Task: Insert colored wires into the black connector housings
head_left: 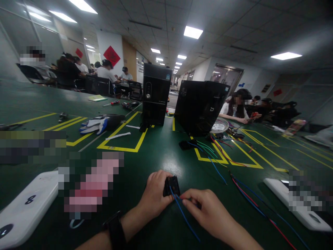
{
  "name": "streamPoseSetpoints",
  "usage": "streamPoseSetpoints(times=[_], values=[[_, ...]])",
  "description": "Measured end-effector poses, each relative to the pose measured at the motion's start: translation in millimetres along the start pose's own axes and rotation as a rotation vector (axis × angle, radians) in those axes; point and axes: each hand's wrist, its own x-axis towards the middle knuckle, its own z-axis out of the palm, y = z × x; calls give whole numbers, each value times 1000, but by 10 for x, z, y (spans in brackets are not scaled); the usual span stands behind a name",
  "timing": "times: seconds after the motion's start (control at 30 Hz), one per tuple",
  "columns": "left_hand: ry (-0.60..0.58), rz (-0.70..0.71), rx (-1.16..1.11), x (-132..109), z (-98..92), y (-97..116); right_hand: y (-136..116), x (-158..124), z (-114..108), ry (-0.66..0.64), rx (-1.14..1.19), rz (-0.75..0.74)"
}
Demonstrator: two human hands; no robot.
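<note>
My left hand [157, 191] is closed around a small black electrical block [172, 185] held above the green table, its open face turned up. A blue wire [184, 217] runs out of the block and trails down toward the table's near side. At the block's lower right edge, my right hand [204, 206] pinches thumb and forefinger on what looks like a blue wire end; the fingers partly hide it. Ahead on the table lies another black block [185, 144] with blue and green wires [208, 150] coming from it.
Two black computer towers [156, 97] [199, 107] stand ahead. Left are blue-and-white gloves [93, 125], a screwdriver [111, 103] and a white device marked 8 [31, 205]. Red and blue wires [256, 205] and another white device [296, 205] lie right. People [238, 107] sit at tables beyond.
</note>
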Motion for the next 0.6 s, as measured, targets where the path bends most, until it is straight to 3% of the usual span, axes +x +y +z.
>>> streamPoseSetpoints(times=[0.17, 0.4, 0.6], values=[[8, -6, 9, -10, 9, 2, -8, -6, -12, 19, -16, -64], [27, 6, 9, -25, 33, -11, 24, 32, 180, 332, -87, -277], [18, -27, 4, -12, 8, 3, 56, 44, 165, 311, -243, -406]])
